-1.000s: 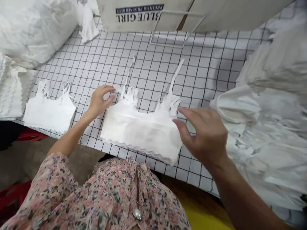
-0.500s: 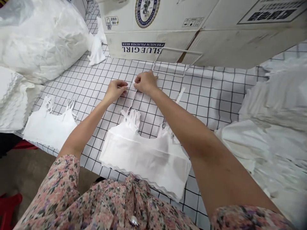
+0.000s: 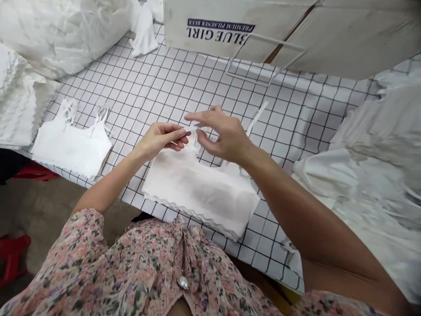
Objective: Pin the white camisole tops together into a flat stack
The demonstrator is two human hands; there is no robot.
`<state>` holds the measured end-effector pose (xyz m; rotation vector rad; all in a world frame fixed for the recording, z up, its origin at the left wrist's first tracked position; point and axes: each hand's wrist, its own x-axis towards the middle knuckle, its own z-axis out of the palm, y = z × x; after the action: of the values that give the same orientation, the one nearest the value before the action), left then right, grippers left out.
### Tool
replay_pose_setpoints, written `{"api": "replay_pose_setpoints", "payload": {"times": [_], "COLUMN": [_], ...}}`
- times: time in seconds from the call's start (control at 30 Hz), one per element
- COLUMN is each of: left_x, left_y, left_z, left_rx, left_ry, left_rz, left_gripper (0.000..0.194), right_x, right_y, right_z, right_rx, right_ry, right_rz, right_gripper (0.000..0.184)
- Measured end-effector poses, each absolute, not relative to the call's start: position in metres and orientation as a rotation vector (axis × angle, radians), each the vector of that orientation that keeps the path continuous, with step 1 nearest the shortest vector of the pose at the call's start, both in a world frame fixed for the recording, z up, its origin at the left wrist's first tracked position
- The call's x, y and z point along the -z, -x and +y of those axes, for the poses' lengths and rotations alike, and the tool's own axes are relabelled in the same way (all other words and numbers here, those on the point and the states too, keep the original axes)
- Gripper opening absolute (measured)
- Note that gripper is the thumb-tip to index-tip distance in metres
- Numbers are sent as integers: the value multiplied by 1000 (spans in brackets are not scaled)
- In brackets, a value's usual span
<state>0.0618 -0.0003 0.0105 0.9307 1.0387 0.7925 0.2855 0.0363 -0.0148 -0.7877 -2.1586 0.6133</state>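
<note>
A white bra top [image 3: 200, 188] with a wavy hem lies flat on the checked cloth in front of me. Above its left straps, my left hand [image 3: 166, 139] is closed in a pinch on a thin white strap, mostly hidden by the fingers. My right hand [image 3: 223, 131] hovers just right of it, thumb and forefinger apart around the bunched straps [image 3: 194, 141], holding nothing I can see. Under my right wrist, the top's other shoulder is partly hidden. A narrow white strip [image 3: 257, 117] lies beyond that wrist.
Left of me lies another white bra top [image 3: 72, 142], near a stack of white pieces [image 3: 19, 105] and a large plastic bag [image 3: 66, 35]. A cardboard box [image 3: 210, 37] and a white wire frame [image 3: 250, 81] stand at the back. White garments [image 3: 371, 188] are piled at right.
Both hands have come back toward me, from the far end of the stretched strap to just above the top's left shoulder. My right fingers have spread from a pinch. The view has tilted downward.
</note>
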Motion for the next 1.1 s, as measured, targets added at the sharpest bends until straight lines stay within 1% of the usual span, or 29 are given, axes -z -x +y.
{"api": "replay_pose_setpoints", "payload": {"times": [0.07,0.13,0.2,0.37,0.43,0.6,0.73,0.8,0.9,1.0,1.1], "left_x": [-14,-15,-13,2,8,18,25,31,41,47,46], "left_y": [-63,-67,-71,-82,-87,-100,-97,-91,-83,-81,-81], "left_z": [-16,-29,-38,-51,-54,-58,-61,-64,-70,-74,-76], "left_rx": [-835,-908,-1005,-1166,-1195,-1200,-1095,-984,-728,-552,-532], "left_ry": [-1045,-1111,-1126,-1131,-1158,-1152,-1311,-1600,-2054,-2198,-2198], "left_rz": [1047,1069,1075,994,978,995,1022,1089,1288,1417,1389], "left_gripper": [39,44,45,42,41,34,26,19,12,15,16], "right_x": [9,4,-1,0,2,4,5,8,18,30,39], "right_y": [-285,-283,-281,-280,-282,-287,-297,-306,-320,-326,-324], "right_z": [17,2,-10,-27,-32,-44,-48,-46,-42,-41,-41], "right_rx": [-789,-902,-948,-1009,-1032,-1039,-1003,-998,-933,-869,-905], "right_ry": [825,883,942,1045,1066,1121,1138,1152,1188,1183,1169], "right_rz": [-2047,-1962,-1893,-1701,-1651,-1598,-1637,-1735,-1978,-2199,-2256], "right_gripper": [29,21,14,9,10,23,21,20,18,23,31]}}
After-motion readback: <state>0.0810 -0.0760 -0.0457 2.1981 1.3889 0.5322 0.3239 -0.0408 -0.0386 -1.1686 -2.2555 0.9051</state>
